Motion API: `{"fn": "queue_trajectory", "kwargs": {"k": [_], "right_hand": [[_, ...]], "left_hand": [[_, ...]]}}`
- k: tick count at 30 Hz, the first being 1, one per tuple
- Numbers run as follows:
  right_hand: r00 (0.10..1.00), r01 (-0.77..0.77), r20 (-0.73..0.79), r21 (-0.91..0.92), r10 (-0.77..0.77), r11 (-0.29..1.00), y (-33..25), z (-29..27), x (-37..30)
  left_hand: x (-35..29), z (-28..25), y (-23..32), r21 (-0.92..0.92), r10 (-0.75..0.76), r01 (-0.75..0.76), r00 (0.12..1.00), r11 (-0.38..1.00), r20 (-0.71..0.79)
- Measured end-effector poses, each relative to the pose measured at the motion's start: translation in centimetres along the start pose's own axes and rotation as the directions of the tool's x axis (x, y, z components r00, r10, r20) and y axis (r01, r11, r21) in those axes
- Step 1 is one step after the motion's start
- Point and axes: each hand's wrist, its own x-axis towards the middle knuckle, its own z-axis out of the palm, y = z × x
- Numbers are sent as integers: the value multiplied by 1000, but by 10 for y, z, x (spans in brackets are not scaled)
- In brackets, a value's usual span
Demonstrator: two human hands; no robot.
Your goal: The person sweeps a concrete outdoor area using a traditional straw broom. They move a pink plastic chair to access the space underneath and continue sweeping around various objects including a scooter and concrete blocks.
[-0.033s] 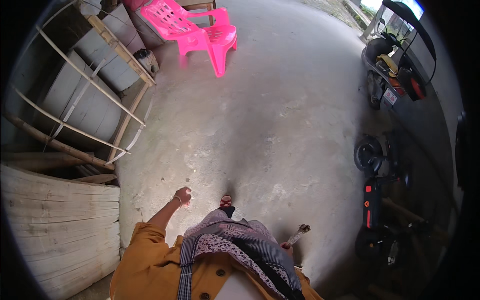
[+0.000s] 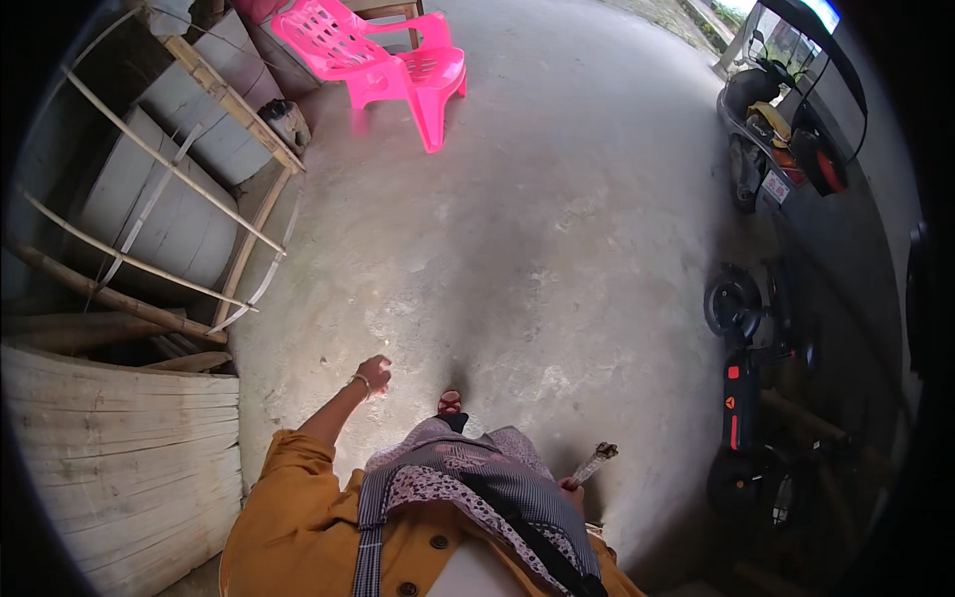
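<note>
Rod (image 2: 599, 461), pale, dark-tipped, material unclear | right of your checked apron (image 2: 537, 502) | long axis: slants forward-right from your right hand (image 2: 571, 490), the nearer one, its fingers wrapped round the near end | your left hand (image 2: 375, 375): ahead-left of the apron, fingers loosely curled; whether holding anything, cannot tell

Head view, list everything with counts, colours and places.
Chair: one, pink, upper left.
Furniture: one, brown, behind chair.
Scooter: one, black, upper right.
Wheeled vehicle: one, black, right.
Frame: one, tan, left.
Containers: several, pale, behind frame.
Panel: one, pale, lower left.
Floor: one, grey, centre.
Bundle: one, whitish, lower right.
Jacket: one, mustard, bottom.
Apron: one, purplish, bottom.
Wristband: one, white, lower left.
Shoe: one, red, lower centre.
Left hand: one, bare, lower left.
Right hand: one, bare, holding bundle.
</note>
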Motion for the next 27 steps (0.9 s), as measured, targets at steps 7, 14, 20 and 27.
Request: {"fn": "queue_trajectory", "kwargs": {"k": [7,14,20,27], "right_hand": [[1000,-16,25,335,9,942,-62,51,126],[999,-3,50,-82,7,997,-241,80,247],[791,47,-50,999,610,21,-202,57,497],[807,-195,44,961,588,195,-463,193,614]], "left_hand": [[118,61,321,-246,444,-379,839,892,316],[191,61,448,-20,482,-578,661,816,576],[315,8,429,48,-4,-13,941,999,339],[399,-58,466,-387,-191,271,953,881,233]]}}
